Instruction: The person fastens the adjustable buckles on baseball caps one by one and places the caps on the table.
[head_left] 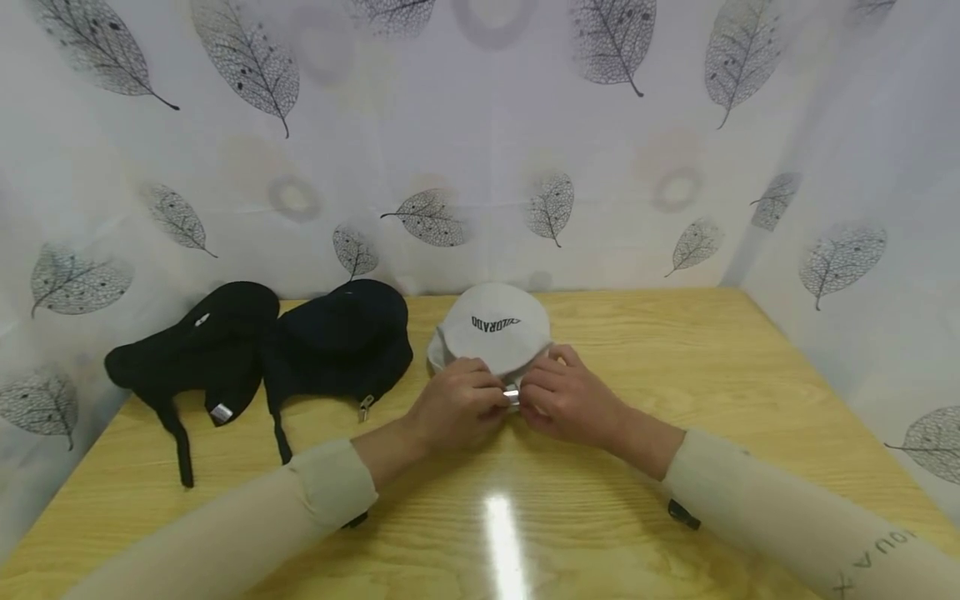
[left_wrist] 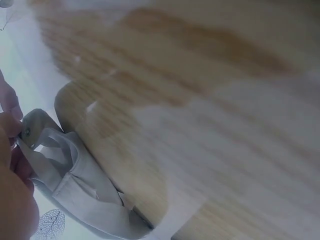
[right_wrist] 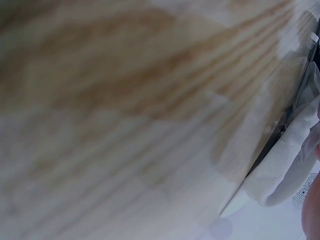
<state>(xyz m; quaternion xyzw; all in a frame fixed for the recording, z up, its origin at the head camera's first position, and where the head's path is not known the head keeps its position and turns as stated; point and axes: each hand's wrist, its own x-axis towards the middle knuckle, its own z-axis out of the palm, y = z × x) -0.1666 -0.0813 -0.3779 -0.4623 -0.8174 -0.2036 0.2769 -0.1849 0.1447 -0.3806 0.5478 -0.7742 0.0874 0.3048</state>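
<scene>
A white baseball cap (head_left: pixel 495 321) with dark COLORADO lettering, upside down as I see it, sits at the back middle of the table. My left hand (head_left: pixel 467 402) and right hand (head_left: pixel 572 398) meet at its near side. Curled fingers of both pinch the cap's back strap, with a shiny metal buckle (head_left: pixel 512 394) between them. In the left wrist view the cap's pale strap and inner band (left_wrist: pixel 80 175) run up to the fingertips. The right wrist view shows a folded part of the cap (right_wrist: pixel 280 172) beside my hand; most of that hand is out of frame.
Left of the white cap lie a navy cap (head_left: pixel 337 337) with a metal buckle and a black cap (head_left: pixel 217 342), their straps hanging toward me. The wooden table (head_left: pixel 675 350) ends at a leaf-print curtain (head_left: pixel 480 150). Small dark objects show beside both sleeves.
</scene>
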